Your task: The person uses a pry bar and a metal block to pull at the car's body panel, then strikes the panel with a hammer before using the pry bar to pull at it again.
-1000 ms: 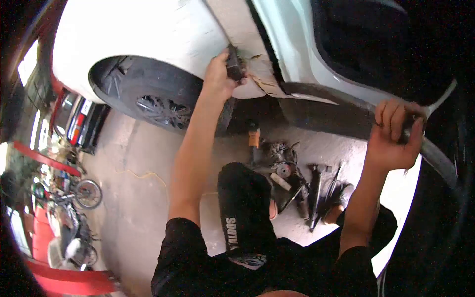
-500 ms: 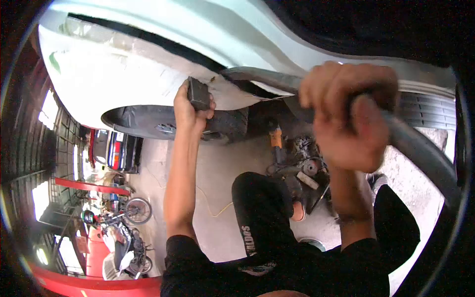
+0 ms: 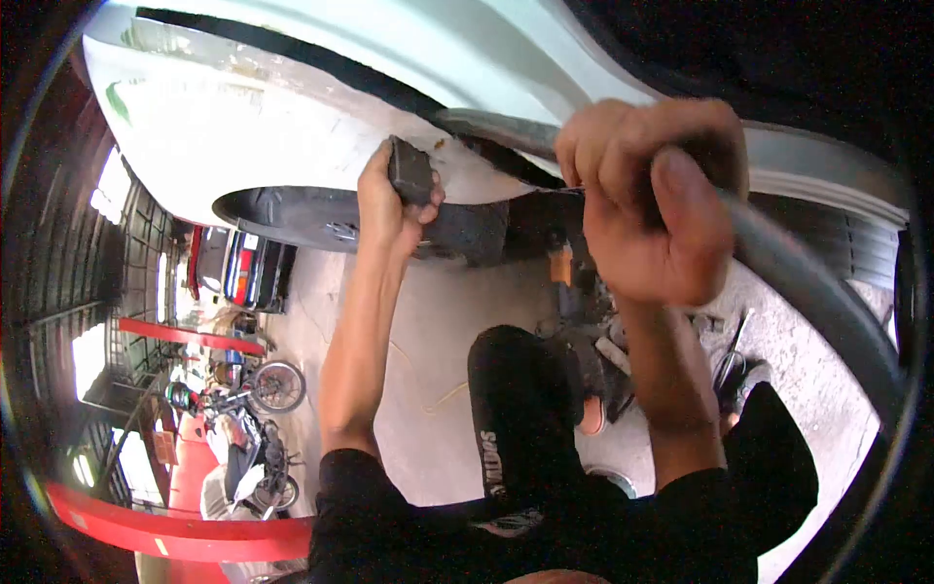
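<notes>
Daylit scene, dark fisheye vignette, curved edges, slight blur

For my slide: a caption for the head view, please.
Left hand presses a block on the car; right hand grips a bar.

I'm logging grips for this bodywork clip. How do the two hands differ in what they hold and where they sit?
The left hand presses a small dark block against the white car panel; the right hand wraps a long dark curved bar. The left hand is farther from the camera, the right close and large. Both are closed on something.
</notes>
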Demonstrator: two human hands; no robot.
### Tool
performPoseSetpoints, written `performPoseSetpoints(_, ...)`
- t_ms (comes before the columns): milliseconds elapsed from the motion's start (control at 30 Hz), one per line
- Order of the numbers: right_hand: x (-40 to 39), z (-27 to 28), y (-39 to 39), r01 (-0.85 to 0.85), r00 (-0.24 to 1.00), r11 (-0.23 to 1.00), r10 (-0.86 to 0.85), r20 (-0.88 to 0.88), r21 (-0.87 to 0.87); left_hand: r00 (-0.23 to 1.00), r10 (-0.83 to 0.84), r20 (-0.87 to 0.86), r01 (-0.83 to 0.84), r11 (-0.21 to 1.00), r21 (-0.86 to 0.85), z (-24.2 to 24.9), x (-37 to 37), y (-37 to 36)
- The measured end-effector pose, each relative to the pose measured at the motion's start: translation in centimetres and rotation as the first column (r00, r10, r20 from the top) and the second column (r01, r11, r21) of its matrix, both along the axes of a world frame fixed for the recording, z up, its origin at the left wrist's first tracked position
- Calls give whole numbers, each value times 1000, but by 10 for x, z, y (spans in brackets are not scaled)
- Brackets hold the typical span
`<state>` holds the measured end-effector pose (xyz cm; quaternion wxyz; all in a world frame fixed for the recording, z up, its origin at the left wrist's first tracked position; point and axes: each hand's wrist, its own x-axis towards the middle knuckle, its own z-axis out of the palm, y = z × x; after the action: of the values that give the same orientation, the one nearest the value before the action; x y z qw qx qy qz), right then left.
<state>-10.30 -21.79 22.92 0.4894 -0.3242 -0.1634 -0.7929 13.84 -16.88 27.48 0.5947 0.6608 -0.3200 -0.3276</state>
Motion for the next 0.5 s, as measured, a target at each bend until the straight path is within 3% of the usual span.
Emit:
performPoseSetpoints(67,-11,3,-2,19,999,999,-18,-36,32,1000,-13,-25,13,1000,-20,1,-5,0)
performPoseSetpoints(133,-30,4,-14,-40,999,970,44,11,-239,998,2,-57,-3,1000,-3,2,0,1)
performPoseSetpoints(167,-36,8,-8,-168,975,960,195,103,-224,998,8,-59,-9,1000,-17,3,1,3)
performPoseSetpoints(233,-39,12,-10,-142,985,949,165,57,-282,999,-16,-35,17,1000,8,5,2,3)
performPoseSetpoints(333,9,11,-3,-97,982,994,105,157,-58,997,-53,-58,54,998,17,6,10,2)
performPoseSetpoints(367,11,12,6,-23,991,998,14,132,66,996,-60,-59,60,998,11,7,10,-2)
performPoseSetpoints(467,2,18,13,-98,995,993,97,14,70,996,-86,-9,86,996,12,8,7,4)
performPoseSetpoints(500,2,23,15,-44,999,996,47,-28,77,996,-68,-50,68,998,0,7,4,4)
